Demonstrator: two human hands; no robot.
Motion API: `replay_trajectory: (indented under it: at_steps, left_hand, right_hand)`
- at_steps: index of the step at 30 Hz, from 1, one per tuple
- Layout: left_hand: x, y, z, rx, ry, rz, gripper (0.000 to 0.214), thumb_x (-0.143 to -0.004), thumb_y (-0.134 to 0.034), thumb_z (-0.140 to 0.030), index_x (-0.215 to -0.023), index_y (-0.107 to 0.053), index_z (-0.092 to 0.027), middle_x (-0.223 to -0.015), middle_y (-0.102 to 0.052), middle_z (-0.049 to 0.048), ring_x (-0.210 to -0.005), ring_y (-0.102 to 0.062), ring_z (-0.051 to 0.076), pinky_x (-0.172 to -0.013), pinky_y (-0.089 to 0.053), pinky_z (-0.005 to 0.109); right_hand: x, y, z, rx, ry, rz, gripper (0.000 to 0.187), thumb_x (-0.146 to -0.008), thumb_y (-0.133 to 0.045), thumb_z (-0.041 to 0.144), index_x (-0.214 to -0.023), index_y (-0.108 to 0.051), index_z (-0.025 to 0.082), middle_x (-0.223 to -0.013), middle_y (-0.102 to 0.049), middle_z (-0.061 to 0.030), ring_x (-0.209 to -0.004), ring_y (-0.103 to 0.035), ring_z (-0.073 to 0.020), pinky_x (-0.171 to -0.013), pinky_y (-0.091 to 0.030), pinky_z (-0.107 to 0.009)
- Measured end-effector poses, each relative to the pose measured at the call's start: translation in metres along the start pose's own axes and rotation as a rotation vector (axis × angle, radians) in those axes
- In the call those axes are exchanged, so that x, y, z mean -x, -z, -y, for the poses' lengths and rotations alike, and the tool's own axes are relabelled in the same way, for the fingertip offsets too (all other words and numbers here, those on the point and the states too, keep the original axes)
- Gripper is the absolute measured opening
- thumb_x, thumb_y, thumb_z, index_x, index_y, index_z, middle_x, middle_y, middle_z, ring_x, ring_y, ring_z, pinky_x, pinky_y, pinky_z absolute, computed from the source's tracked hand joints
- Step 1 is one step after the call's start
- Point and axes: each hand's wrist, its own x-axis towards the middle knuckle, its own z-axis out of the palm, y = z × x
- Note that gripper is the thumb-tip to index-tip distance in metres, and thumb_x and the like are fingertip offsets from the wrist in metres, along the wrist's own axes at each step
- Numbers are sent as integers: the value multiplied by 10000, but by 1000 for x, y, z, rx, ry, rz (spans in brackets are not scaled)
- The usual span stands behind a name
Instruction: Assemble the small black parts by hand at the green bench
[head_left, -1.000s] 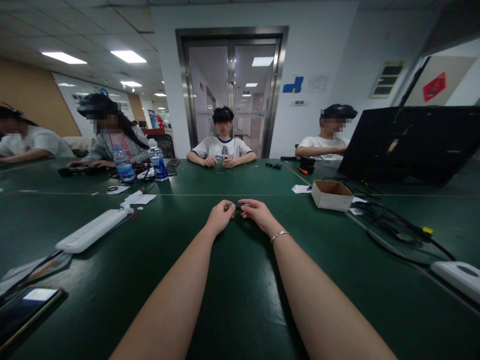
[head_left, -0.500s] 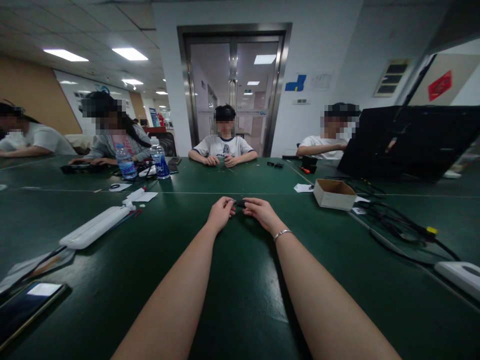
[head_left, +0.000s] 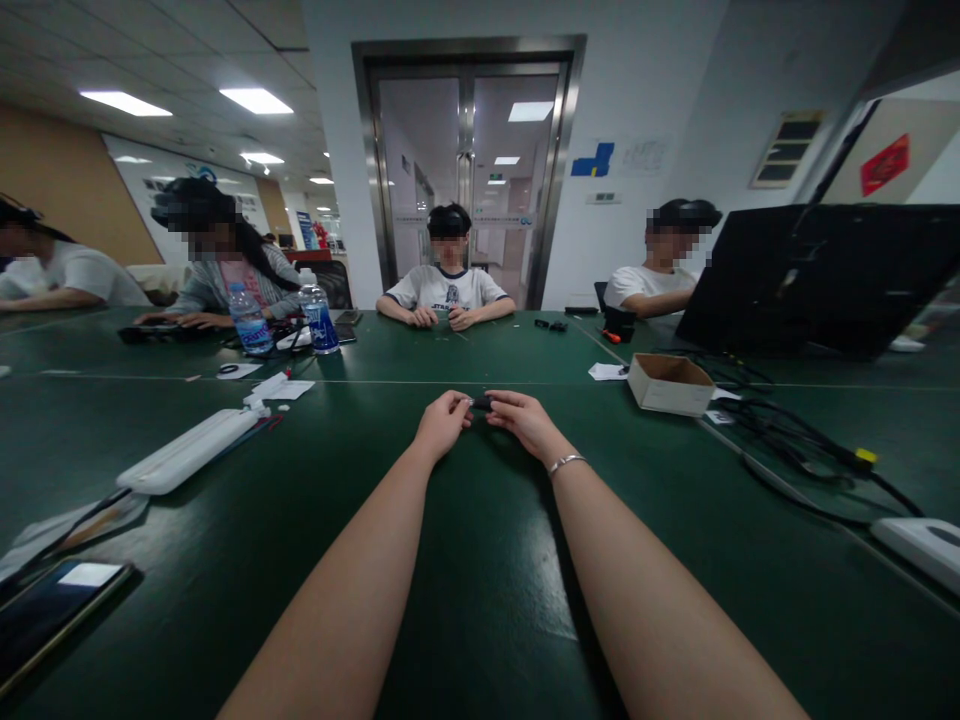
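Observation:
A small black object [head_left: 482, 403] sits between my two hands, just above the green table [head_left: 480, 560]; its kind is too small to tell. My right hand [head_left: 526, 422], with a silver bracelet [head_left: 565, 463] at the wrist, pinches it between thumb and fingers from the right. From the left, my left hand [head_left: 442, 425] is closed in a pinch at the object's near end. What the left fingertips hold is too small to make out, though a tiny pale bit shows there.
To the left lie a white power strip [head_left: 191, 450], a phone [head_left: 56, 615] and paper scraps [head_left: 289, 388]. Two bottles [head_left: 319, 318] stand beyond. On the right are an open cardboard box [head_left: 670, 385], black cables [head_left: 795, 435] and a monitor [head_left: 817, 280]. Several people sit around the table.
My hands stay nearly in place; the black object and the left fingertips now look closer together. The person behind the monitor has shifted slightly.

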Motion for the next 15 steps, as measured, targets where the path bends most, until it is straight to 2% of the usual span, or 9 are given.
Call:
replay_trajectory:
  at_steps: [15]
  left_hand:
    - [-2, 1, 4, -13, -13, 10, 190, -891, -507, -302, -962, -609, -158, -767, -647, 40, -657, -605, 126, -603, -454, 234]
  right_hand:
    - [0, 2, -1, 7, 15, 33, 246, -804, -582, -56, -954, -697, 102, -857, -703, -70, -636, -661, -110, -631, -585, -185]
